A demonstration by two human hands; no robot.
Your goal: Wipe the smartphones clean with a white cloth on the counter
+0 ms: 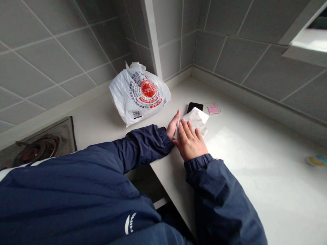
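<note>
My left hand grips a white flat thing from its left side, thumb up along the edge. Over that thing lies a thin, pale, wrinkled cloth, perhaps a wipe or tissue. With its fingers laid over the cloth, my right hand holds it pressed down on the flat thing. The covered part is hidden, so its exact kind cannot be made out. Just behind, a black flat thing like a phone lies on the white counter.
Beside the black thing is a small pink card in a clear holder. A white printed plastic bag stands against the wall at the back left. There is a gas burner at the left and a colourful packet at the far right.
</note>
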